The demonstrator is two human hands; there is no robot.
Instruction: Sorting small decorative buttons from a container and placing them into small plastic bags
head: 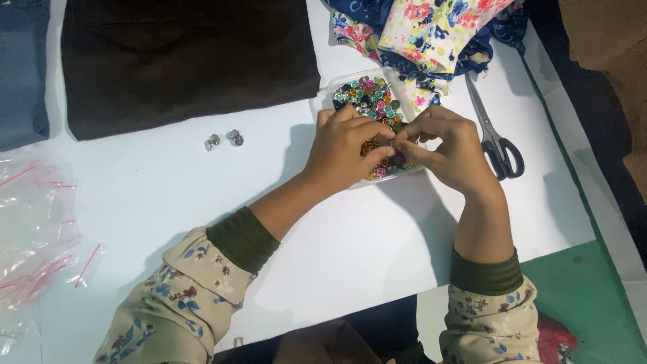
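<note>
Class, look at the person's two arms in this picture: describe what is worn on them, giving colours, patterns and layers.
Both arms wear cream sleeves with a small floral print in blue and dark red. Each outer sleeve ends short of the wrist, over an olive-green ribbed cuff. The left hand and right hand are bare, with no visible rings, watch or gloves.

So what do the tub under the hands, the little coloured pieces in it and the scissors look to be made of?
The tub looks like clear thin plastic: the white table shows through its rim. The coloured pieces seem shiny metal or foil-backed, glinting in green, pink and gold; too small to be sure. The scissors have bare grey metal blades and dark handles, probably plastic.
</note>
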